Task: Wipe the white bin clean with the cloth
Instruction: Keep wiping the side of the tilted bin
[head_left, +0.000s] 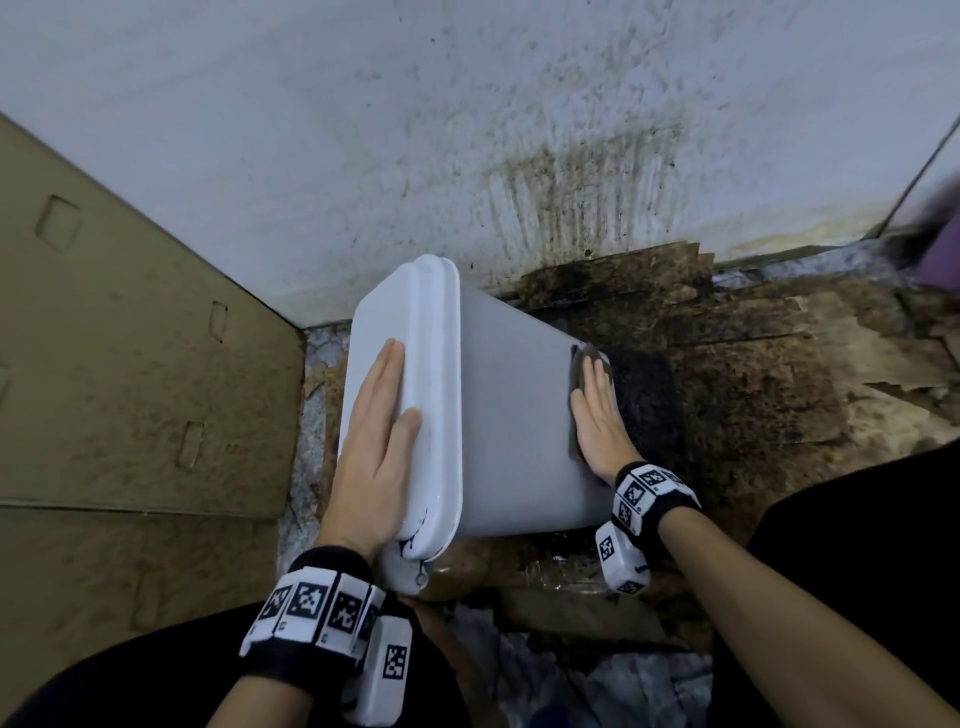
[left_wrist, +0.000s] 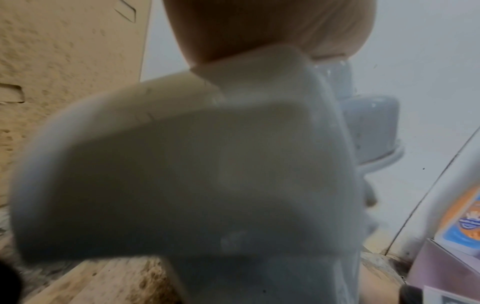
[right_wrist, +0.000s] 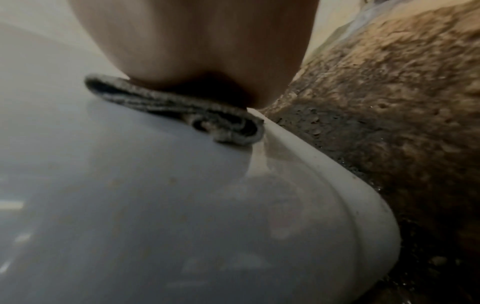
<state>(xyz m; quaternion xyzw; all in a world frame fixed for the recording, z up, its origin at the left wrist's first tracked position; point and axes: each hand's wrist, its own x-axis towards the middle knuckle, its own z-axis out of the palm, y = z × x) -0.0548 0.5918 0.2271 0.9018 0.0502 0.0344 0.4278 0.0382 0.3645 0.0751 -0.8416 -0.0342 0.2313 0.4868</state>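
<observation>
The left hand (head_left: 375, 441) lay flat with straight fingers on the lid end of the white bin (head_left: 511, 415), probably to keep it from sliding. The right hand (head_left: 597, 415), also flat, pressed the folded cloth (right_wrist: 182, 111) on the bin's base edge. The bin lay on its side on the dirty floor (head_left: 753, 374), near the stained wall (head_left: 571, 156), so its side faced up for wiping

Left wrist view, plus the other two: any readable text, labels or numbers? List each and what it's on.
None can be read.
Orange and blue label at the right edge of the left wrist view: printed, but too blurred to read.
Wristband tags: black-and-white square codes, no words.
White bin: no print visible.
Cardboard: no print visible.
</observation>
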